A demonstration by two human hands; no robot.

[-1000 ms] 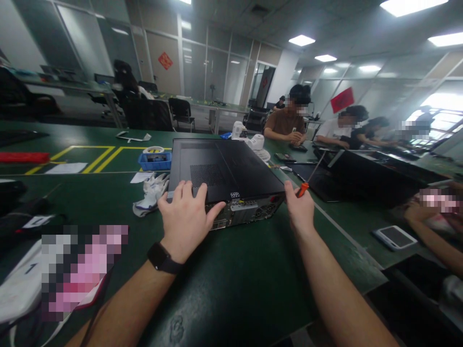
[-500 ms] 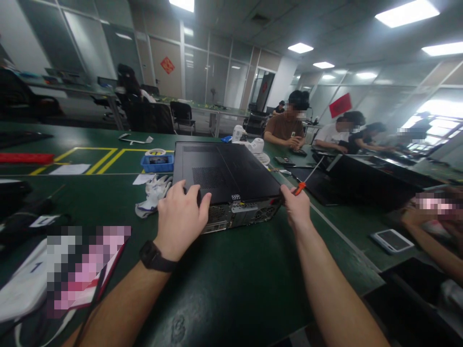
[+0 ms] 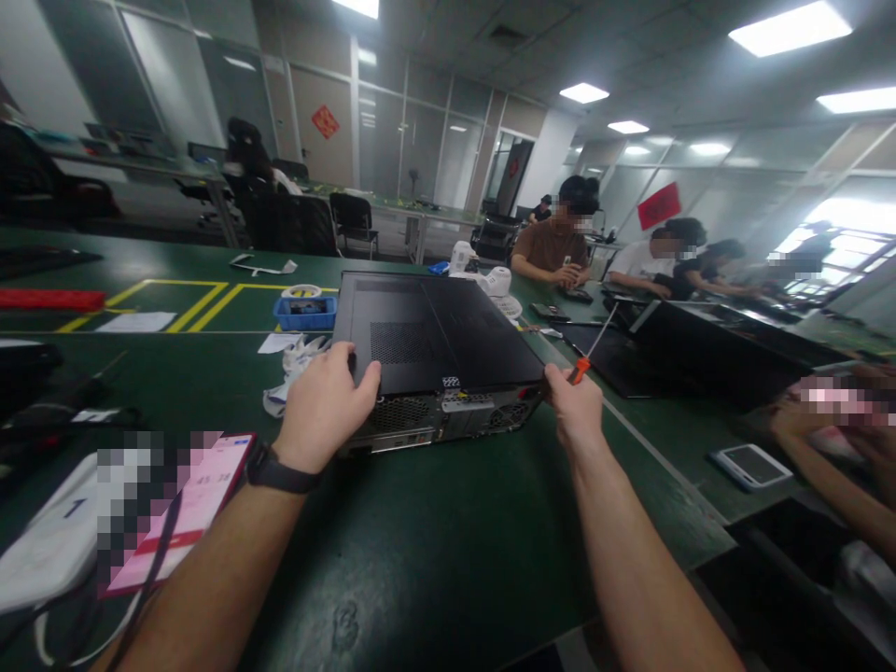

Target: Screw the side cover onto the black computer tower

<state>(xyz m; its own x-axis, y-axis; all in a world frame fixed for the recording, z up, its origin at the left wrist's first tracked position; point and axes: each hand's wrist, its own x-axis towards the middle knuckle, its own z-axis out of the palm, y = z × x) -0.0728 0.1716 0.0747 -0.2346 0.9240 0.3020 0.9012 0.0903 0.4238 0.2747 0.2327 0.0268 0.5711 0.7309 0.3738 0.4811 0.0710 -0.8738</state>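
A black computer case (image 3: pixel 455 327) lies flat on the green table, its rear panel with vents and ports facing me. My left hand (image 3: pixel 326 392) grips its near left corner, the thumb across the top edge and the fingers over the left side, where they are partly hidden. In my right hand (image 3: pixel 575 397) is a screwdriver (image 3: pixel 581 370) with an orange and black handle, its shaft pointing up and away. The fingertips of that hand also touch the near right corner of the case.
Left of the case are a white glove (image 3: pixel 276 397) and a blue bin (image 3: pixel 304 313). A pink sheet (image 3: pixel 203 504) lies near my left forearm. To the right stand another open black case (image 3: pixel 721 350) and a white device (image 3: pixel 752 465), beside a co-worker's arm (image 3: pixel 826 467).
My left hand has slid left, from the top of the case to its left edge. The case has turned or shifted slightly. My right hand keeps the screwdriver at the right corner.
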